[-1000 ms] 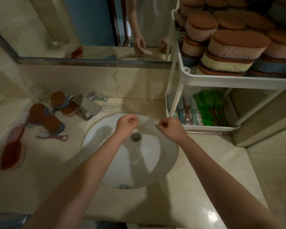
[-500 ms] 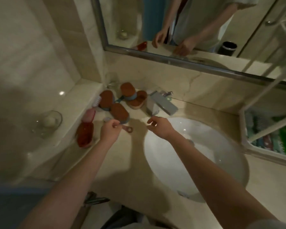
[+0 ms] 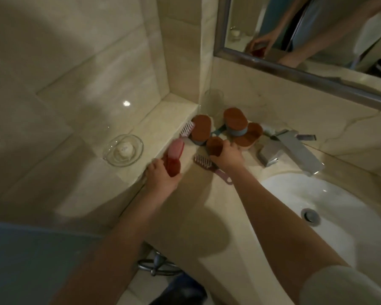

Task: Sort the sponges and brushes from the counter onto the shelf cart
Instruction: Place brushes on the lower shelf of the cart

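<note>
A red and pink brush (image 3: 173,159) is being gripped by the left hand (image 3: 162,176) beside the ledge (image 3: 141,137), its long axis running away from the palm toward the wall, while a brown sponge (image 3: 215,146) is being clasped in the curled fingers of the right hand (image 3: 228,156) on the counter (image 3: 207,212). A small pink brush (image 3: 205,164) is being partly covered by the right wrist, handle toward the person, and is judged nearer the right hand; the shelf cart is not being shown.
</note>
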Available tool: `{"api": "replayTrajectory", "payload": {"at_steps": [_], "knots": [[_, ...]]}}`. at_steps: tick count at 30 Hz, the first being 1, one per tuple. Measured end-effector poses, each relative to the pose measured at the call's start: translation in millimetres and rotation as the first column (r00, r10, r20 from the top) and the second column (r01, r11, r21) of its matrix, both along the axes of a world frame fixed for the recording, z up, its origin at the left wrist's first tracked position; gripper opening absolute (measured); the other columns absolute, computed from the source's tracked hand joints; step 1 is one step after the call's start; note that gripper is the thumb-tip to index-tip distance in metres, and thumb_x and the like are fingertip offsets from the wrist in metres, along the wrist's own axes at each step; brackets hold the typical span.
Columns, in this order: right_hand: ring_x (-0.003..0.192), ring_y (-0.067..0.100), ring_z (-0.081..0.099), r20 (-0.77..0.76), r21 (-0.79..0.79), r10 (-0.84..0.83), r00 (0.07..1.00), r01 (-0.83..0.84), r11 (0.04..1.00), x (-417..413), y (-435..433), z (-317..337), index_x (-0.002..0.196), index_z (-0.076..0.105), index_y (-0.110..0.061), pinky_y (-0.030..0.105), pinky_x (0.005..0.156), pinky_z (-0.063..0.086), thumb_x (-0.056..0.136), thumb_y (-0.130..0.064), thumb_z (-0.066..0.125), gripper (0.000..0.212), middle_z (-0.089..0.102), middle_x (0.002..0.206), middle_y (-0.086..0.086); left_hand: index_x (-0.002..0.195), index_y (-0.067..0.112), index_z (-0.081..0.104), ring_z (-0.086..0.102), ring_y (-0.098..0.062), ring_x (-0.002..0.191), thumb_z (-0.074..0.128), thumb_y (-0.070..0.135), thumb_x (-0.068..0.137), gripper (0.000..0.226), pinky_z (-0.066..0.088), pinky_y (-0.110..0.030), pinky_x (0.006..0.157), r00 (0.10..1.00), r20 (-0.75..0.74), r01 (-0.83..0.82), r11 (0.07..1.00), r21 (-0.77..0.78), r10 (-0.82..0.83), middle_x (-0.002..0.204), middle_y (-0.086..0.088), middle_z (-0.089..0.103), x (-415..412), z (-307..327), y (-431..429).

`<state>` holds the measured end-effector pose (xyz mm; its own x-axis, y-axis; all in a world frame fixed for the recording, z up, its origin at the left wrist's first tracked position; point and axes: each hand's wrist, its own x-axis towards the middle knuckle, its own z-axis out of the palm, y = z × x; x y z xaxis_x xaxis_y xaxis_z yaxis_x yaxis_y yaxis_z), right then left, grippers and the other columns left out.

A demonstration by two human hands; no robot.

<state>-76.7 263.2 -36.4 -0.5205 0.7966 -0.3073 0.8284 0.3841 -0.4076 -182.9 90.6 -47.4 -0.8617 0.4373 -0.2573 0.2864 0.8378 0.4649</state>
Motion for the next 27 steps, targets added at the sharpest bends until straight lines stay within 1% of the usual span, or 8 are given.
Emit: {"api": "replayTrajectory", "payload": {"at_steps": [4, 8, 12, 14, 17, 20, 24, 27], "knots": [[0.113, 0.035, 0.052, -0.026, 0.0, -0.042, 0.999, 0.042, 0.999, -6, 1, -8, 0.129, 0.037, -0.015, 0.046, 0.088, 0.049, 0.081, -0.035, 0.065, 0.059, 0.051, 0.126, 0.015, 0.128, 0.007, 0.043, 0.036, -0.036, 0.124, 0.068, 0.047, 0.074, 0.071, 0.034, -0.046, 0.105, 0.998, -0.052, 0.016, 0.995, -0.102, -0.022, 0.131, -0.017, 0.042, -5, -8, 1], [0.104, 0.032, 0.057, -0.111, 0.038, -0.111, 0.988, 0.116, 0.993, -1, 1, -2, 0.123, 0.04, -0.014, 0.041, 0.079, 0.049, 0.08, -0.033, 0.067, 0.054, 0.055, 0.117, 0.011, 0.126, 0.004, 0.046, 0.042, -0.035, 0.122, 0.065, 0.044, 0.079, 0.065, 0.038, -0.046, 0.102, 0.997, -0.073, 0.017, 0.989, -0.149, -0.028, 0.129, -0.017, 0.047, -6, -7, 6], [0.101, 0.032, 0.057, -0.261, 0.053, -0.138, 0.955, 0.157, 0.986, 13, 1, 8, 0.116, 0.042, -0.011, 0.04, 0.077, 0.047, 0.079, -0.032, 0.068, 0.05, 0.056, 0.113, 0.012, 0.113, 0.003, 0.057, 0.061, -0.031, 0.103, 0.062, 0.042, 0.084, 0.048, 0.051, -0.038, 0.082, 0.999, 0.006, 0.032, 0.993, -0.113, -0.032, 0.113, -0.013, 0.062, -5, 4, 11], [0.097, 0.03, 0.057, -0.327, 0.025, -0.146, 0.934, 0.163, 0.986, 22, 1, 14, 0.112, 0.043, -0.012, 0.039, 0.074, 0.048, 0.078, -0.032, 0.07, 0.048, 0.057, 0.108, 0.01, 0.106, 0.005, 0.063, 0.063, -0.027, 0.097, 0.056, 0.037, 0.09, 0.036, 0.046, -0.03, 0.072, 0.994, 0.053, 0.102, 0.988, -0.115, -0.097, 0.106, -0.009, 0.064, -1, 11, 12], [0.091, 0.024, 0.058, -0.43, -0.025, -0.163, 0.888, 0.168, 0.985, 37, -2, 24, 0.111, 0.044, -0.013, 0.039, 0.072, 0.05, 0.078, -0.032, 0.072, 0.047, 0.057, 0.101, 0.005, 0.087, 0.008, 0.064, 0.063, -0.027, 0.089, 0.057, 0.032, 0.091, 0.025, 0.041, -0.025, 0.062, 0.983, 0.153, 0.094, 0.994, 0.058, -0.102, 0.092, -0.008, 0.065, 3, 14, 14], [0.089, 0.018, 0.056, -0.512, -0.07, -0.198, 0.836, 0.189, 0.979, 55, -4, 37, 0.118, 0.046, -0.015, 0.033, 0.072, 0.047, 0.078, -0.033, 0.073, 0.052, 0.055, 0.1, -0.002, 0.067, 0.017, 0.054, 0.06, -0.022, 0.074, 0.061, 0.029, 0.088, 0.025, 0.039, -0.025, 0.057, 0.976, 0.204, 0.02, 0.971, 0.239, -0.07, 0.07, 0.002, 0.057, 16, 21, 18], [0.094, 0.015, 0.053, -0.608, -0.122, -0.25, 0.754, 0.223, 0.967, 83, -3, 61, 0.12, 0.047, -0.014, 0.033, 0.08, 0.049, 0.077, -0.03, 0.075, 0.054, 0.053, 0.104, -0.005, 0.069, 0.01, 0.062, 0.059, -0.021, 0.07, 0.067, 0.025, 0.084, 0.021, 0.047, -0.035, 0.065, 0.955, 0.269, -0.009, 0.894, 0.447, -0.126, 0.068, -0.005, 0.061, 42, 39, 37], [0.096, 0.017, 0.056, -0.672, -0.153, -0.295, 0.679, 0.262, 0.953, 115, 1, 85, 0.118, 0.048, -0.013, 0.032, 0.082, 0.05, 0.076, -0.022, 0.076, 0.051, 0.054, 0.105, -0.003, 0.076, 0.012, 0.063, 0.056, -0.018, 0.071, 0.067, 0.021, 0.084, 0.013, 0.042, -0.027, 0.06, 0.932, 0.261, 0.08, 0.846, 0.527, -0.25, 0.07, -0.003, 0.06, 68, 58, 60]]}}
